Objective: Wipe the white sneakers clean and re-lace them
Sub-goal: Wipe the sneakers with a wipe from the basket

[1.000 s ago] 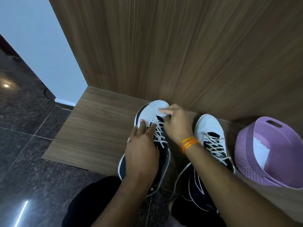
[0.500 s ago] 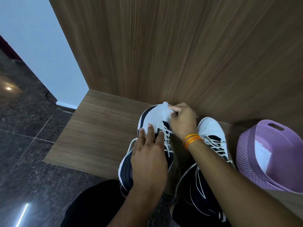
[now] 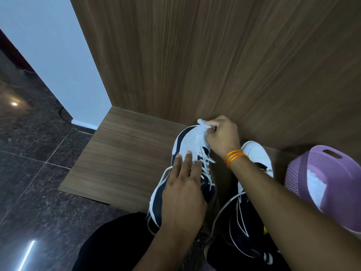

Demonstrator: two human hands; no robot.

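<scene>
We note two white-and-navy sneakers standing side by side on the wooden counter, toes pointing toward the wood-grain panel behind it. The left hand lies palm down on the first sneaker, fingers straight and extended over the upper, fingertips just beside the lowest rows of the white laces; it grips nothing. The right hand is curled at the toe of the same sneaker and pinches a small white wipe between thumb and fingers, the wipe touching the toe cap. Orange bands circle the right wrist. The second sneaker stands just to the right, partly hidden by the right forearm; its laces are mostly covered. A purple perforated basket lies tilted on its side at the far right, near the second sneaker, with a white cloth inside. Dark speckled floor tiles border the counter on the left.
</scene>
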